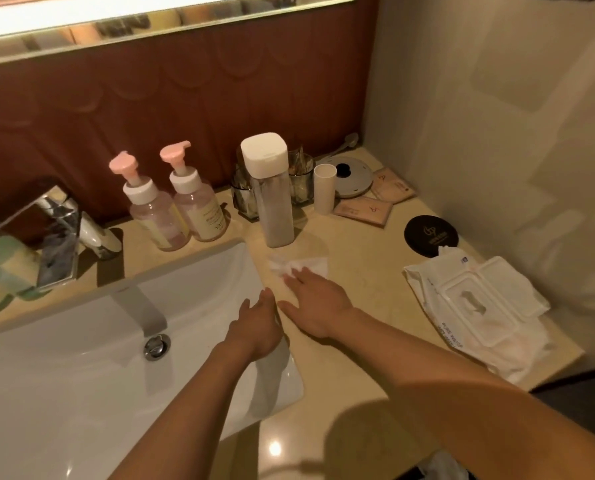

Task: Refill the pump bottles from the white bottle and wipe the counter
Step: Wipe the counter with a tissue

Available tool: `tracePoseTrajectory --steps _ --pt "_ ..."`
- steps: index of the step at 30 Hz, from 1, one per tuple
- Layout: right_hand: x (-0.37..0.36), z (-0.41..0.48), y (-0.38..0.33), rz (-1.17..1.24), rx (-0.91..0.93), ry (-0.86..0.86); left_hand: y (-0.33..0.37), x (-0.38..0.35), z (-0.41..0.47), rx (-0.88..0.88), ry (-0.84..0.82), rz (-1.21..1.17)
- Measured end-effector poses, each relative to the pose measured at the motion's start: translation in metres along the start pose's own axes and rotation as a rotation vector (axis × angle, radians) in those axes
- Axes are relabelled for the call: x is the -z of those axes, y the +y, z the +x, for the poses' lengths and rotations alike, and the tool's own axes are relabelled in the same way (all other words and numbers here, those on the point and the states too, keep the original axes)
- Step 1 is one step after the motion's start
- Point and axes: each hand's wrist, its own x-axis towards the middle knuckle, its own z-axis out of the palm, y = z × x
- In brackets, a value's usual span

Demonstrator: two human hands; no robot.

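Counter [358,306]: glossy beige stone, with a white ceramic sink [81,358] set in at left.
Pump bottles: clear and rounded with pink heads, left bottle [157,216] and right bottle [202,209] side by side at the back wall.
White bottle [271,188]: tall, square, translucent, white cap, upright just right of them.
Wipe [309,265]: crumpled white sheet lying before the white bottle.
Right hand [318,306]: fingers straight, tips pressing the wipe.
Left hand [254,327]: fingers loosely extended, holding nothing, over the sink's rim.

Right hand [315,301] flat, palm down (fingers straight); left hand [256,325] beside it, relaxed.
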Motion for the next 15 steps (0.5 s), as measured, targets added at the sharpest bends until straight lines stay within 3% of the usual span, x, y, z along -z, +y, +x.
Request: tracePoseTrajectory --steps 5,12,15 --pt "-0.017 -0.043 -0.008 0.023 0.128 0.057 -0.001 -0.002 -0.003 -0.015 0.001 -0.008" --pt "-0.010 -0.098 0.016 -0.051 0.226 -0.202 -0.002 0.005 -0.002 0.009 0.021 0.006" --pt "-0.002 -0.091 0.018 -0.076 0.257 -0.218 -0.001 0.010 -0.005 0.008 0.025 0.010"
